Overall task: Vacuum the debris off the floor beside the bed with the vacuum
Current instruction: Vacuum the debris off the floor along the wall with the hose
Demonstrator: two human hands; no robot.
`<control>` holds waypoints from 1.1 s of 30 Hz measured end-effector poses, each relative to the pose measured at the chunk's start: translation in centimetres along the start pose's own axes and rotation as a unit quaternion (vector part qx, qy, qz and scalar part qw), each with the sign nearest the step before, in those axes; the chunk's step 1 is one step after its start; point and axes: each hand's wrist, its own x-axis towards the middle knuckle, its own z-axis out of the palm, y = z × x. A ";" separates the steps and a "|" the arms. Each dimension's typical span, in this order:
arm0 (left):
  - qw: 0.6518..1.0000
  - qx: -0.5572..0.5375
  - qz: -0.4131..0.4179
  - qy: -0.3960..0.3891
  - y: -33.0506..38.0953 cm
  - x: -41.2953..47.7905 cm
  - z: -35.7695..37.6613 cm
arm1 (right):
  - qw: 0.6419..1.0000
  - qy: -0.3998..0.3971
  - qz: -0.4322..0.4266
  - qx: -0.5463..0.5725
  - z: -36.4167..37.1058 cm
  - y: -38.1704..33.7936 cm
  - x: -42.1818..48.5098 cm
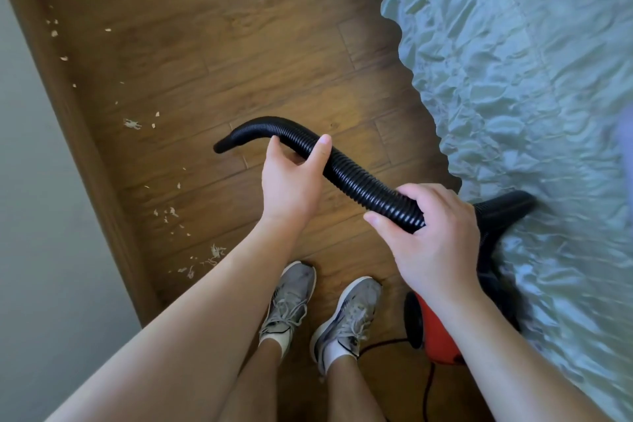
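Note:
A black ribbed vacuum hose [349,175] arcs across the middle of the view above the wood floor, its tip [222,146] pointing down and left. My left hand [291,178] grips the hose near the tip. My right hand [435,233] grips it farther back, near the bed. The red and black vacuum body [435,329] sits on the floor by my right foot, partly hidden by my right arm. Pale debris [171,212] lies scattered along the floor by the baseboard, left of the hose tip.
The bed with a light blue quilted cover [531,79] fills the right side. A brown baseboard [85,147] and grey wall run down the left. My feet in grey sneakers [318,308] stand on the floor. A power cord [428,384] trails behind the vacuum.

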 end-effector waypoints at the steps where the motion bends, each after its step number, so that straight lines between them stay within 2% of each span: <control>1: 1.000 -0.016 -0.005 0.008 0.0 0.1 -0.1 | 1.000 -0.008 -0.005 0.002 0.1 0.1 -0.3; 6: 0.997 -0.053 -0.037 0.031 -0.1 1.2 -0.8 | 0.998 -0.045 -0.025 0.022 0.6 1.0 -2.9; 22: 0.999 -0.003 -0.029 0.040 -1.9 5.2 -2.9 | 0.989 -0.133 -0.041 0.059 2.1 3.6 -6.0; 33: 0.998 0.034 0.021 0.056 -1.8 6.3 -3.7 | 0.987 -0.149 -0.027 0.056 3.6 3.4 -5.6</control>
